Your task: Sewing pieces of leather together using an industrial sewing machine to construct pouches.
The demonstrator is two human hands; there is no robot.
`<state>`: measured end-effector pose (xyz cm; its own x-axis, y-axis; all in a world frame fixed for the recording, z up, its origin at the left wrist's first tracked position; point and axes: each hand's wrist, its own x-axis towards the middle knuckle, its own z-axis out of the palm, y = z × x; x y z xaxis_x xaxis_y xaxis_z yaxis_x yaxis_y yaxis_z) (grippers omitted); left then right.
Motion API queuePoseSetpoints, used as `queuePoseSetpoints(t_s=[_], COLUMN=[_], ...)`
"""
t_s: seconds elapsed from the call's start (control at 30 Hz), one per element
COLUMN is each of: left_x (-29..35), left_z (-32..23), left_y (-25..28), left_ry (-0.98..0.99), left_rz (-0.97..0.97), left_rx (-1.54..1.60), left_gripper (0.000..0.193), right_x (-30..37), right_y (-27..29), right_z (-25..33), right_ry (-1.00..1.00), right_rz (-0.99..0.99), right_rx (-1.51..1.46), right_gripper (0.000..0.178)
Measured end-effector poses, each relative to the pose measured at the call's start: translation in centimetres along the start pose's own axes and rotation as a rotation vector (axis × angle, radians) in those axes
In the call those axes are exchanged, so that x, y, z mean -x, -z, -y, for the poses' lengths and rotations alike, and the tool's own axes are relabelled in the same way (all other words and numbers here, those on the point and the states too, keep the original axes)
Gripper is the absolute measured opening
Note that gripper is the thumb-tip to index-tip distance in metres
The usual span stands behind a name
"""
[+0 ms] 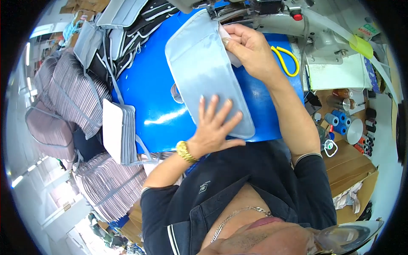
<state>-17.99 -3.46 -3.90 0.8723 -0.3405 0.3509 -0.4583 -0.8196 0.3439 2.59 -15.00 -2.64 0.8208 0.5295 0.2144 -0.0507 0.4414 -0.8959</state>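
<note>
A grey fabric panel with rounded corners and a piped edge lies slanted across a blue work surface. My left hand rests flat on its near part, fingers spread. At the panel's far right edge, my right hand pinches a thin white piece of material between thumb and fingers. Part of that white piece is hidden under the panel and behind the fingers. A small grey fabric loop sticks out from the panel's left side. The panel's far end reaches the sewing machine.
Right of my right hand lies a yellow loop-shaped handle. To the left stand a stack of grey-edged panels and tied bundles of striped-looking layers. Dark and grey pieces heap at the far left. Thread spools stand at right.
</note>
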Motion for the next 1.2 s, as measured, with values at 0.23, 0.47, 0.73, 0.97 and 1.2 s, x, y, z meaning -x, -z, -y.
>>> queuePoseSetpoints(t_s=[0.23,0.47,0.73,0.97,1.2], left_x=[-1.9,-6.5,-9.0,-11.0,-13.0], left_z=[-3.2,-3.3,0.1,3.5,6.7], left_y=[3.5,9.2,9.8,10.0,10.1], left_ry=[-0.166,-0.187,-0.178,-0.233,-0.297], left_rz=[-0.032,0.162,0.165,0.139,0.109], left_rx=[-0.061,-0.079,-0.087,-0.142,-0.201], left_gripper=[0.047,0.048,0.049,0.051,0.053], right_x=[0.0,-0.4,-0.2,-0.3,-0.3], right_y=[1.3,1.3,1.2,1.2,1.2], right_z=[0.5,0.6,1.0,1.1,0.6], right_ry=[-0.038,-0.044,-0.019,-0.022,0.038], right_rz=[0.011,0.018,0.012,0.004,-0.003], right_rx=[0.089,0.095,0.14,0.2,0.196], right_gripper=[0.028,0.029,0.029,0.029,0.028])
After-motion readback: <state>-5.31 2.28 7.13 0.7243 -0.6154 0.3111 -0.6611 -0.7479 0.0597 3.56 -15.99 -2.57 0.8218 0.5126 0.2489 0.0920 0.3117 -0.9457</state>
